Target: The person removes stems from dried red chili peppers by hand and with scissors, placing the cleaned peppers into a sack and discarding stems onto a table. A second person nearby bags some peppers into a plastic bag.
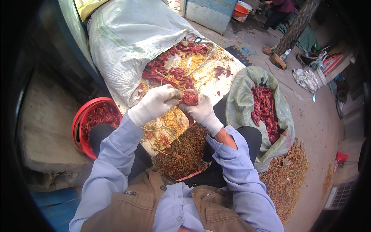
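Observation:
Both hands wear white knit gloves and meet above the near part of a pale work board (223, 82). A dried red chili pepper (190, 98) is gripped in my right hand (200, 108). My left hand (156, 101) pinches at the pepper's left end, its fingertips partly hiding what they hold. Beyond the hands, loose dried red peppers (179, 74) and yellow seeds (192, 63) are spread on the board. They lie at the mouth of a large white woven sack (127, 37) resting on its side.
At left stands a red bucket (76, 127) holding red peppers; at right, an open green woven sack (236, 98) of peppers. Stems and debris (179, 156) lie below the board's near edge, with another pile (285, 182) on the ground. A person (279, 11) is near a tree trunk (297, 27).

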`<action>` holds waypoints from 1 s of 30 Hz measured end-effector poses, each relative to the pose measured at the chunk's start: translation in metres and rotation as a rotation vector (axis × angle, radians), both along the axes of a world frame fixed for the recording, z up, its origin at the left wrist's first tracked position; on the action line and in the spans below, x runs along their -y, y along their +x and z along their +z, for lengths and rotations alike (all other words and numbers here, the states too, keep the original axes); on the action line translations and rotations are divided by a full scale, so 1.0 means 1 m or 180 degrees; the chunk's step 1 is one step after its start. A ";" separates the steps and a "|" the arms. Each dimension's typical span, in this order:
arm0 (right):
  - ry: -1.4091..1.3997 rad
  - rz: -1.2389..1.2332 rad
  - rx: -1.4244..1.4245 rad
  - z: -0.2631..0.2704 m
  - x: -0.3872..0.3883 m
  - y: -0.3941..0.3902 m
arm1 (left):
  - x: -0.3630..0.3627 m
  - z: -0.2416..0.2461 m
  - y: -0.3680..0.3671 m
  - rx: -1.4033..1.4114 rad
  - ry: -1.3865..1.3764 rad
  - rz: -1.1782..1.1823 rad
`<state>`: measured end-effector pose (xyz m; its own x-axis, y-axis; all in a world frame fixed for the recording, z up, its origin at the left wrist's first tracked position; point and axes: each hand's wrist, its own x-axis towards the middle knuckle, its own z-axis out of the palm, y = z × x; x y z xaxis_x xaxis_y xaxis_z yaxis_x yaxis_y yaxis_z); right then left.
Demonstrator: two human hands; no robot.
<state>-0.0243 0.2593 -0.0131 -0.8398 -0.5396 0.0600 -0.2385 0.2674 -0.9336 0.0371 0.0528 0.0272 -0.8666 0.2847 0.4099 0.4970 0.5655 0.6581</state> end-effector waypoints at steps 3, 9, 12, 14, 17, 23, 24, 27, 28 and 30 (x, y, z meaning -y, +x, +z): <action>0.0206 -0.0016 -0.0288 0.002 0.003 0.005 | 0.003 -0.003 0.000 -0.0058 -0.0395 0.0041; -0.0033 0.0383 0.0383 0.012 -0.001 0.006 | -0.001 -0.008 0.005 -0.0477 -0.0425 0.0119; 0.0066 0.0538 0.0189 0.014 0.001 0.006 | -0.007 -0.011 0.007 -0.0585 -0.0259 0.0057; 0.0103 0.0559 0.0052 0.013 0.002 0.008 | -0.009 -0.010 0.011 -0.0254 0.0232 0.0168; -0.0021 0.0463 0.0151 0.012 -0.001 0.010 | -0.014 -0.009 0.014 0.0552 0.1196 0.0374; -0.0326 0.0325 0.0236 0.011 -0.005 0.012 | -0.013 -0.019 0.011 0.1454 0.2763 0.0304; -0.0243 0.0374 0.0204 0.010 -0.006 0.013 | -0.012 -0.022 0.009 0.1455 0.3103 0.0189; -0.0190 0.0377 0.0290 0.007 0.003 0.019 | -0.007 -0.025 0.000 0.1494 0.3901 0.0014; -0.0459 0.0376 0.0019 0.007 0.004 0.020 | -0.004 -0.024 -0.003 0.1477 0.4037 -0.0010; -0.0647 0.0235 -0.0067 0.011 0.003 0.016 | 0.006 -0.017 -0.009 0.1679 0.4043 0.0348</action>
<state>-0.0081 0.2564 -0.0023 -0.7959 -0.5746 0.1908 -0.2704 0.0554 -0.9612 0.0283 0.0466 0.0107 -0.9925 -0.1131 -0.0462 0.0223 -0.5397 0.8415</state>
